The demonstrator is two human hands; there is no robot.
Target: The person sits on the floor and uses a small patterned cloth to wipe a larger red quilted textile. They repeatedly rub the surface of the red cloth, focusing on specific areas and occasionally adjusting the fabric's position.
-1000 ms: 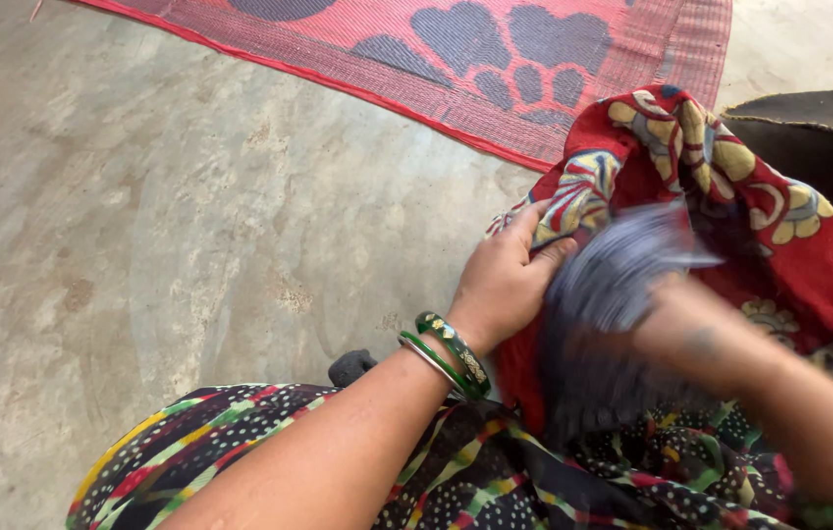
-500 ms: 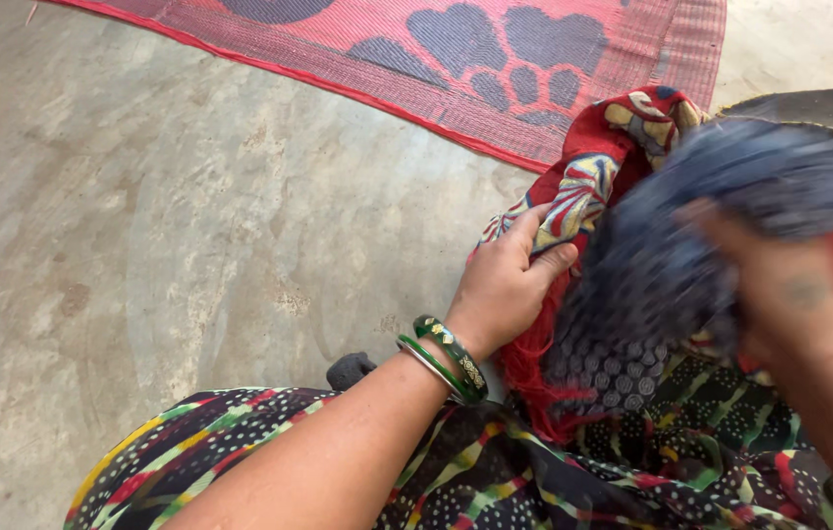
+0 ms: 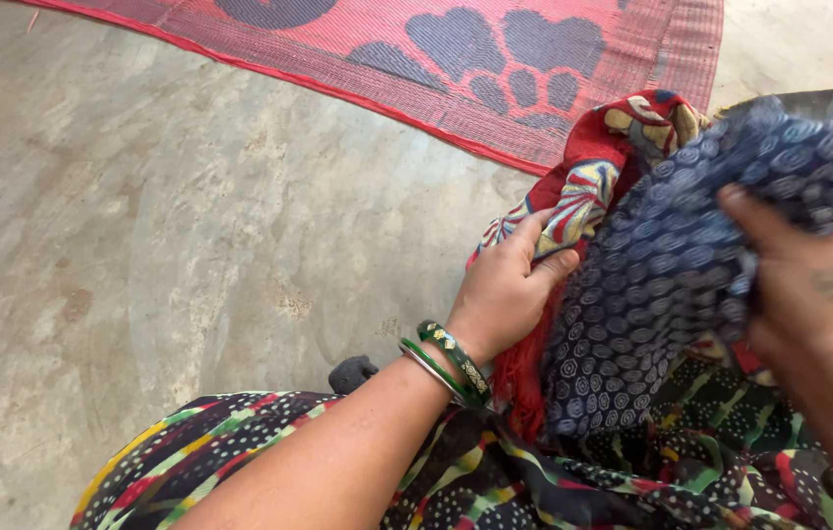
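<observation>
Floor (image 3: pixel 161 226), bare concrete, fills left. Mat (image 3: pixel 495 59), red woven with dark leaf shapes, runs off top edge. Dress (image 3: pixel 495 481), dark multicolour, covers lap, cut off at bottom. Red cloth (image 3: pixel 583 191), patterned, bunched at right, largely hidden under blue cloth (image 3: pixel 652 294), spiral-dotted, running out right edge. Left hand (image 3: pixel 505 290), fingers clenched on red cloth edge. Right hand (image 3: pixel 809 294), fingers grasping blue cloth, fingertips buried in folds. Bangles (image 3: pixel 446 358), green, on left wrist.

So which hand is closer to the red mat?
Left. The left hand grips the red cloth just below the red mat; the right hand holds the blue cloth lower, farther right.
</observation>
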